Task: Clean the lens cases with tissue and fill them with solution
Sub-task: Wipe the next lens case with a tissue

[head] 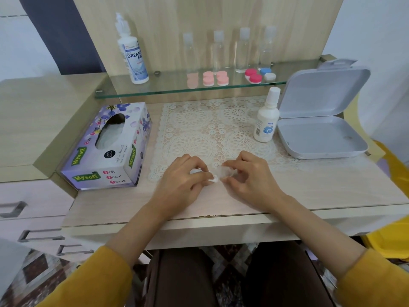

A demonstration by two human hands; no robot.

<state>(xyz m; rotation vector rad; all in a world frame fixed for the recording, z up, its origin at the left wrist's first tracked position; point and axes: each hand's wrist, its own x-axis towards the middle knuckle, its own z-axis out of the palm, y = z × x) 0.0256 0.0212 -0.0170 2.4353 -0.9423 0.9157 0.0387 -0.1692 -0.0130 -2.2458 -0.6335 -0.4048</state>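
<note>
**Q:** Left hand status?
**A:** My left hand (183, 180) is curled and pinches a small tissue wad (214, 180) at the fingertips.

**Q:** Right hand?
**A:** My right hand (250, 176) pinches a clear lens case (226, 171) just beside the wad, low over the desk (309, 191), at the front edge of the lace mat (199, 129). I cannot tell whether wad and case touch.

**Q:** Solution?
**A:** The small white bottle (266, 117) stands upright and capped beside the open grey box (321, 136).

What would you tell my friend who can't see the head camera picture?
At a desk, a person's left grip pinches a tissue wad against what looks like a clear lens case held in the right grip. A tissue box sits left; a solution bottle and an open grey box sit right.
</note>
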